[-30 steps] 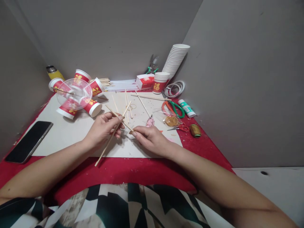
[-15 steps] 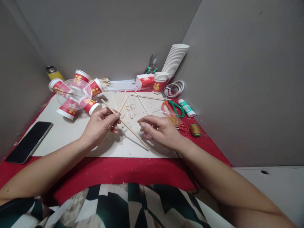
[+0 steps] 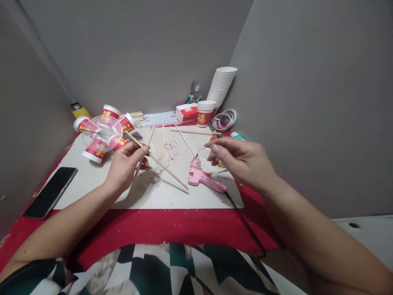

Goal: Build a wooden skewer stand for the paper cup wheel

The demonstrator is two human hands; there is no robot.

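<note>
My left hand point(image 3: 127, 164) pinches two wooden sticks point(image 3: 168, 174) where they cross, holding them above the white board point(image 3: 92, 192). One stick slants down toward the right; the other runs down behind the fingers. My right hand point(image 3: 236, 157) hovers apart from the sticks at the right, thumb and index fingertips close together. Whatever may be between those fingertips is too small to make out. Below and left of it lies a pink glue gun point(image 3: 202, 176), nozzle pointing away from me. Loose thin sticks point(image 3: 167, 143) and rubber bands point(image 3: 172, 145) lie beyond the hands.
Red paper cups point(image 3: 93, 151) and a clear plastic lid point(image 3: 102, 133) form an assembly at left, near a phone point(image 3: 52, 190). Stacked cups point(image 3: 222, 86), a coiled cable point(image 3: 224, 120) and a small box point(image 3: 186, 112) stand behind. The glue gun's cord point(image 3: 245, 223) trails toward me.
My right hand has moved right and up, uncovering the pink glue gun. My left hand still holds the crossed sticks, shifted only slightly. The view has tilted a little.
</note>
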